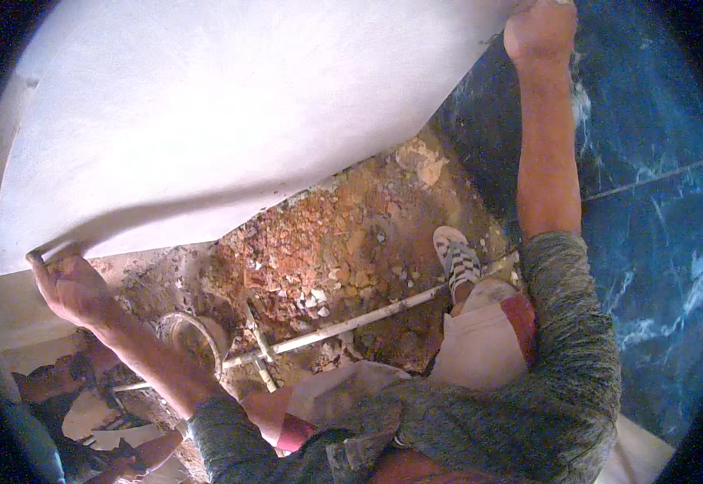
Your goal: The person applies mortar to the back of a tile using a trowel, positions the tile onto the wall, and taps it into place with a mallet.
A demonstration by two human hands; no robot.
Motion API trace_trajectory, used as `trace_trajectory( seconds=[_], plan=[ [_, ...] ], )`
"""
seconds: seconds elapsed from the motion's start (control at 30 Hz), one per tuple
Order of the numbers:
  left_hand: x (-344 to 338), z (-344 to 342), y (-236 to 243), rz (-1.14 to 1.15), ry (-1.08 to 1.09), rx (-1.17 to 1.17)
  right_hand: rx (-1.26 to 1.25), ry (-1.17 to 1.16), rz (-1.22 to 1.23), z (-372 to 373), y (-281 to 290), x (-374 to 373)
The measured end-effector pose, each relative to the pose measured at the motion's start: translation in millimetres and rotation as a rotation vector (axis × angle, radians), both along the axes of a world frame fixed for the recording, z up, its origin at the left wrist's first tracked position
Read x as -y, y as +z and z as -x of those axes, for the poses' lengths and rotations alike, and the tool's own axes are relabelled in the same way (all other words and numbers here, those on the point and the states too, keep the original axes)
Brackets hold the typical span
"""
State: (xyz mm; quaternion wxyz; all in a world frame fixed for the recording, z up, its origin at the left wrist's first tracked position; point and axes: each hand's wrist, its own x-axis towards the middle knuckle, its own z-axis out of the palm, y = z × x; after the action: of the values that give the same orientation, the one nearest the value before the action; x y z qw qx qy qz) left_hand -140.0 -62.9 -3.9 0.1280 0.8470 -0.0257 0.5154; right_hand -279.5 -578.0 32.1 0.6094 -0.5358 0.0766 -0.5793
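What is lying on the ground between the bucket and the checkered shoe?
In the head view, a long pale pipe runs across reddish rubble between the bucket and the checkered shoe.

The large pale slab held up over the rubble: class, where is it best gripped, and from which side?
Probably at its two far-apart edges, one hand each side. The pale slab is wide, thin and tilted, so a spread grip likely steadies it. The left hand hooks under the lower left corner; the right hand clasps the upper right edge.

One large slab (230, 113), two hands, one shoe (456, 260), perhaps one bucket (194, 339).
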Motion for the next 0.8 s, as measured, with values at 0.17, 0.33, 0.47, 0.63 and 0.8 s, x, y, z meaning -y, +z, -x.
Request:
trace_trajectory(
  seconds=[0.17,0.33,0.47,0.63,0.8],
  plan=[
    [54.5,-1.0,11.1,0.090,0.029,-0.083,0.195,0.797,0.088,-25.4,-14.6,120.3],
    [68.0,-28.6,-6.2,0.123,0.006,-0.116,0.139,0.498,0.018,-40.0,-17.1,138.7],
    [88.4,-29.7,-7.6,-0.048,-0.075,0.049,0.027,0.184,0.064,-42.7,-3.7,107.6],
    [141.0,-27.0,-16.5,0.090,-0.011,-0.127,-0.052,-0.006,0.159,-40.8,-10.3,107.7],
    [122.0,-48.8,-45.0,0.019,-0.134,-0.036,-0.146,-0.112,0.137,-49.3,-18.0,114.1]
  ],
)
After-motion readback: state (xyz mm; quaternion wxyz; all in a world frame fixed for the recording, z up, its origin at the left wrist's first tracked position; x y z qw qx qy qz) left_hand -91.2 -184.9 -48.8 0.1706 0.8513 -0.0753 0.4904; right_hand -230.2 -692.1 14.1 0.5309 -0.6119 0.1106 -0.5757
